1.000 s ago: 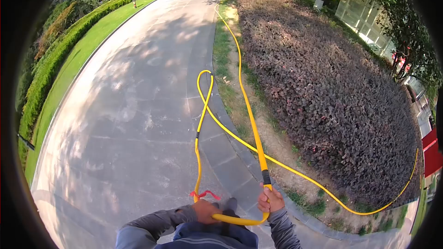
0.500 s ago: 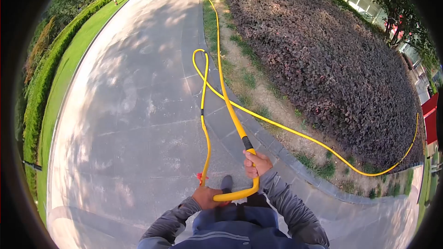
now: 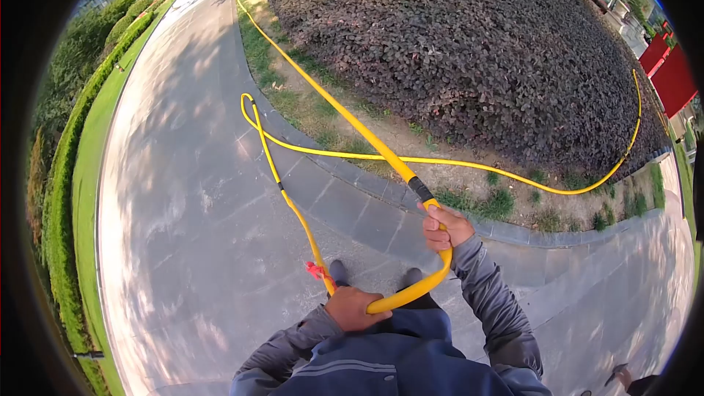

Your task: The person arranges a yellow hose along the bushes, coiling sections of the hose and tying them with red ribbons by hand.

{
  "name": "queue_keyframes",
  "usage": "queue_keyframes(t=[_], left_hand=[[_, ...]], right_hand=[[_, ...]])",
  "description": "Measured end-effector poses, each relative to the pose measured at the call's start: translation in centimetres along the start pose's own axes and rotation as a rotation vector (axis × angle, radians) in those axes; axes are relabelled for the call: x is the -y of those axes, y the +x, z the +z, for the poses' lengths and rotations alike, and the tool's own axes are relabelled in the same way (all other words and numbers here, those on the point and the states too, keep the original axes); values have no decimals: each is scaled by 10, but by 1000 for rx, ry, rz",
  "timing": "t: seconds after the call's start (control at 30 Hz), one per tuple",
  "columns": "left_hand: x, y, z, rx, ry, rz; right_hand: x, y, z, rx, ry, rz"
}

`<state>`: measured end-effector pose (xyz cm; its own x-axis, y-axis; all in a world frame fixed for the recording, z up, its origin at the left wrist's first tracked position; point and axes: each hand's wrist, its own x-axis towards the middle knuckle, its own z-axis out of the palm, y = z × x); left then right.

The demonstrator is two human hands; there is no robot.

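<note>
A long yellow hose (image 3: 345,114) runs from the far end of the planting strip to my hands. My right hand (image 3: 448,226) is closed around it just below a band of black tape (image 3: 420,189). Between my hands the hose bends in a curve in front of my waist. My left hand (image 3: 355,309) grips it lower down, beside a red strip (image 3: 317,270) tied to the hose. From there the hose goes out over the pavement, loops, crosses under the other run and bends toward the hedge at the right.
A dark purple hedge (image 3: 469,51) stands beyond a strip of soil and grass, edged by a stone curb (image 3: 506,232). Grey paving (image 3: 205,249) stretches left to a lawn (image 3: 103,132). Red panels (image 3: 671,77) stand at far right. Part of another person's hand (image 3: 623,377) shows at lower right.
My view and body have turned to the right, so the hedge and hose appear shifted left. Both hands keep their grip on the hose. Another person's hand now shows at lower right.
</note>
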<state>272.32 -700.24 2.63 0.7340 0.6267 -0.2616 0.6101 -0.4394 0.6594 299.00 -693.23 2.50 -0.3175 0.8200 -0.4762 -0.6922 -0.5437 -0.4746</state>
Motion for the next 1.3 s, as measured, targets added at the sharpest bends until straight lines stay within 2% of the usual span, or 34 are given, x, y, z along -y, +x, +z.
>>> queue_keyframes(t=[0.1, 0.17, 0.23, 0.27, 0.3, 0.37, 0.4, 0.47, 0.6, 0.7, 0.8, 0.83, 0.9, 0.97, 1.03, 1.1, 1.17, 1.2, 1.27, 1.3], left_hand=[[-54, 38, 17, 29, -18, 7], [-84, 63, 18, -31, -154, 62], [-113, 89, 12, -28, -196, 93], [-126, 101, 5, -6, -241, 138], [-141, 114, -5, -24, -236, 125], [-166, 144, -27, -114, -679, 133], [-167, 159, -32, -138, -678, 123], [-160, 187, -39, -239, -1302, -115], [-150, 212, -28, -201, -1384, -119], [-156, 228, -28, -114, -1450, -46], [-165, 243, -44, -112, -1333, 108], [-167, 250, -51, -98, -1350, 113], [-173, 265, -65, -164, -1195, 338], [-180, 277, -75, -149, -1166, 388], [-186, 286, -77, -143, -1123, 428], [-192, 299, -77, -141, -992, 420], [-178, 325, -60, -126, -914, 467], [-170, 340, -47, -105, -841, 509], [-173, 347, -20, 3, -456, 544], [-176, 347, 7, 87, -409, 473]], right_hand=[[48, -23, -34, 52, -9, -48], [69, -19, -56, 109, 5, -40], [82, -5, -72, 101, 228, -15], [80, 5, -84, 89, 84, -80], [68, 11, -93, 107, 76, -69], [45, 12, -94, 103, -69, -67], [31, 13, -96, 114, -119, -73], [-10, 22, -99, 161, -172, -126], [-35, 29, -121, 205, -216, -248], [-10, -24, -149, 137, -416, -315], [22, -87, -160, 83, -656, -376], [33, -103, -156, 58, -717, -393], [45, -126, -136, 1, -755, -422], [63, -140, -116, -52, -839, -494], [75, -148, -115, -120, -808, -490], [101, -161, -107, -170, -845, -391], [120, -173, -116, -180, -817, -457], [137, -181, -121, -183, -699, -494], [180, -197, -128, -165, -559, -534], [198, -197, -137, -169, -555, -553]])
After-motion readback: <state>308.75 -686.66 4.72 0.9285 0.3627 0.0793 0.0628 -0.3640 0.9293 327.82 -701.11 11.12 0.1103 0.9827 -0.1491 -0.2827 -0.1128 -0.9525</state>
